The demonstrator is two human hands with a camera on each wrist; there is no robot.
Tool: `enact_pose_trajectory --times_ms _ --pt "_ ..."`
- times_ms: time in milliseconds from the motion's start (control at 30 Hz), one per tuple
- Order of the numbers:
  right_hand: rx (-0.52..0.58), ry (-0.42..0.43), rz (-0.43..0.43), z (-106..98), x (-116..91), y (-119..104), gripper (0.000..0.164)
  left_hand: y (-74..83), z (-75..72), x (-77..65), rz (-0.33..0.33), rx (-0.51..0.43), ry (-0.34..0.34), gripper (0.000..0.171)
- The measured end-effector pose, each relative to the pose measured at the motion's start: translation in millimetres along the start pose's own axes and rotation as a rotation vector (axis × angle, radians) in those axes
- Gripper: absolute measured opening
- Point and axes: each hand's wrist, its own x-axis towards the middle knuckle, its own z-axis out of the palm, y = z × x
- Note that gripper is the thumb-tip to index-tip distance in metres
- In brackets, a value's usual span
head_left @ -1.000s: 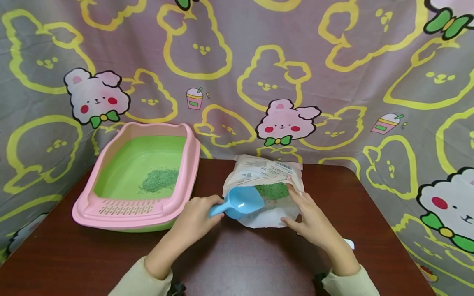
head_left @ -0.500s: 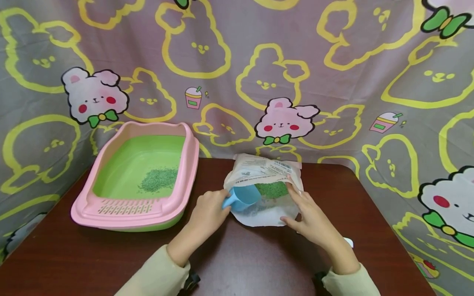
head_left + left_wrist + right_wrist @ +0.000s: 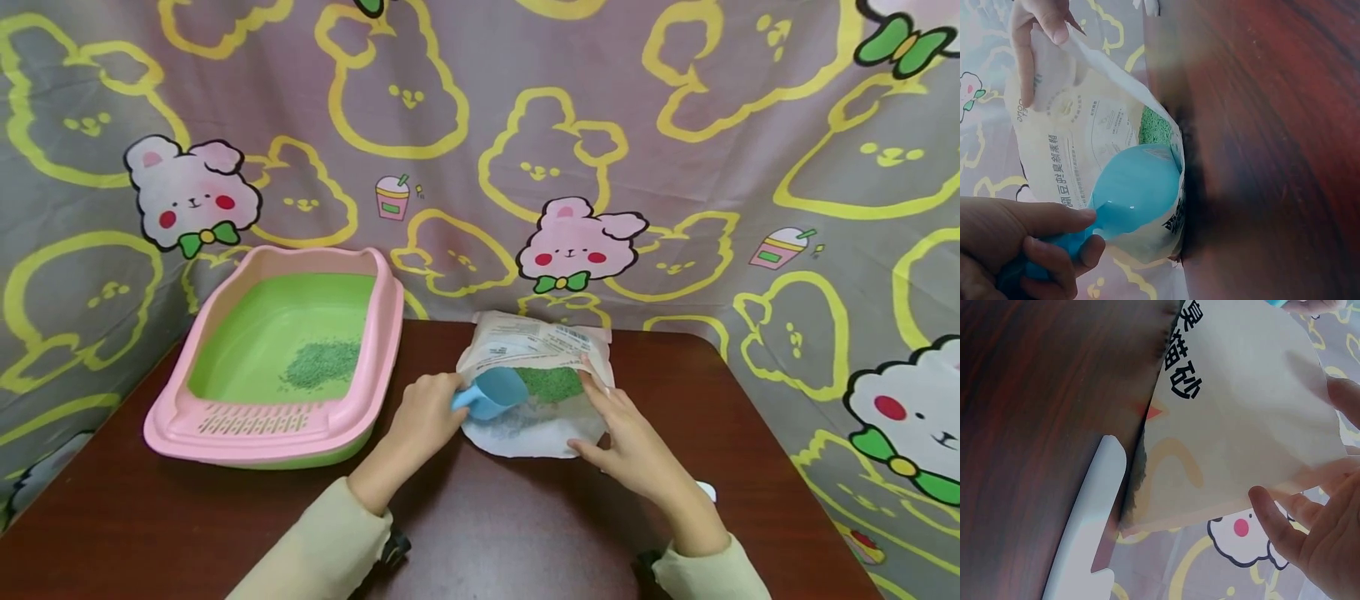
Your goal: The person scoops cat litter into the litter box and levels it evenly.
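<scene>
My left hand (image 3: 426,410) grips the handle of a light-blue scoop (image 3: 491,393). The scoop's bowl sits in the mouth of a cat litter bag (image 3: 525,335) that lies on its back side on the table, opening toward me. Green litter granules (image 3: 553,384) show inside, just right of the bowl. In the left wrist view the scoop (image 3: 1138,187) reaches in past the bag's rim, beside the litter (image 3: 1155,128). My right hand (image 3: 632,427) holds the bag's right side, thumb at the lower edge and fingers at the upper edge, keeping the mouth spread.
A pink-rimmed green litter box (image 3: 262,443) stands at the left with a patch of green granules on its floor. A white flat object (image 3: 1088,512) lies on the table (image 3: 480,533) beside the bag, partly behind my right forearm. A patterned cloth (image 3: 480,167) hangs behind.
My left hand has moved right and slightly away from me, carrying the scoop from in front of the bag's mouth into it. My right hand stays at the bag's side.
</scene>
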Motion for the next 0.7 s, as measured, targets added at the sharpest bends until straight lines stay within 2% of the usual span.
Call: enact_pose_trajectory --times_ms 167,700 --pt "0.023 -0.002 0.0 -1 0 1 0.09 0.3 1.9 5.7 0.003 -0.007 -0.004 0.013" --pt "-0.037 0.04 -0.034 1 2 4 0.087 3.1 11.3 25.1 -0.034 -0.038 -0.023 0.01"
